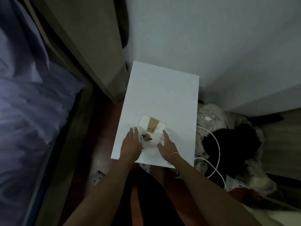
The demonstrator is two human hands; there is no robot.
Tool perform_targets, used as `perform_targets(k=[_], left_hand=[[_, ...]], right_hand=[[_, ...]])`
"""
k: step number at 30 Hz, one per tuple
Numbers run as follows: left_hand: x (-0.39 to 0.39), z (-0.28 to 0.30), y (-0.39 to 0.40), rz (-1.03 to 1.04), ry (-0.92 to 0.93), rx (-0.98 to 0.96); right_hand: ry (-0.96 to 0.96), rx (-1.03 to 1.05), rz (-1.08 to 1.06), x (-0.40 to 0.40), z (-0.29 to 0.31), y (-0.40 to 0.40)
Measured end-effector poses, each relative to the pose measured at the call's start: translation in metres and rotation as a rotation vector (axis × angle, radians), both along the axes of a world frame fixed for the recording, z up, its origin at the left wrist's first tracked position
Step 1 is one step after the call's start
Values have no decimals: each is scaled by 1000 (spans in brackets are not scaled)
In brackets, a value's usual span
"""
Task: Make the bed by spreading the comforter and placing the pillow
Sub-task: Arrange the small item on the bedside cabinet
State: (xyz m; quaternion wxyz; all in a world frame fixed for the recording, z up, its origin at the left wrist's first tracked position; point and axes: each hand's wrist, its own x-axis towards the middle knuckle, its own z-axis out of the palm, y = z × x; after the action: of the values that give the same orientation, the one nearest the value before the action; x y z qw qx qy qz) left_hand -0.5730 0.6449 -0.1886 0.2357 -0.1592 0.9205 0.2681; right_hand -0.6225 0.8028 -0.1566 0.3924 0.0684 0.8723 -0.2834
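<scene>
Rumpled bluish-lavender fabric comforter point(29, 101) bunched at nine o'clock; left hand point(132, 142) and right hand point(167, 142), fingers straight, flank a small white card point(153, 126) on the white tabletop point(162, 88).

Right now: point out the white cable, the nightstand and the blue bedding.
white cable point(217, 144), head view, on its curved loop.
nightstand point(162, 88), head view, bare part of its white top.
blue bedding point(32, 103), head view, on its rumpled middle.

Blurred and cut-off parts beside the bed

The comforter point(29, 111) runs off the left edge, its folds smeared; the small white object point(150, 128) near the nightstand's point(162, 88) front edge (purpose unclear) is partly covered by both hands.
</scene>
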Motion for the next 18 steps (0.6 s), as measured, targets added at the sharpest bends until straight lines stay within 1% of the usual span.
perform_targets(k=[3, 6, 9, 11, 14, 16, 18], left_hand=[[4, -10, 13, 49, -39, 15], [4, -12, 23, 119, -80, 59], [0, -9, 33, 211, -52, 70], [-5, -5, 35, 309, -27, 89], [-12, -1, 29, 408, -38, 86], [-14, 2, 25, 443, -28, 117], [-16, 3, 22, 491, -14, 174]], right_hand=[[-29, -43, -30, 7, -10, -7], [-31, -88, -127, 11, -17, -11], [-60, -148, -218, 12, -18, -11], [-80, -191, -272, 9, -18, -10], [-83, -248, -359, 3, -22, -9], [-82, -279, -371, 1, -22, -8], [-80, -268, -327, 1, -22, -9]])
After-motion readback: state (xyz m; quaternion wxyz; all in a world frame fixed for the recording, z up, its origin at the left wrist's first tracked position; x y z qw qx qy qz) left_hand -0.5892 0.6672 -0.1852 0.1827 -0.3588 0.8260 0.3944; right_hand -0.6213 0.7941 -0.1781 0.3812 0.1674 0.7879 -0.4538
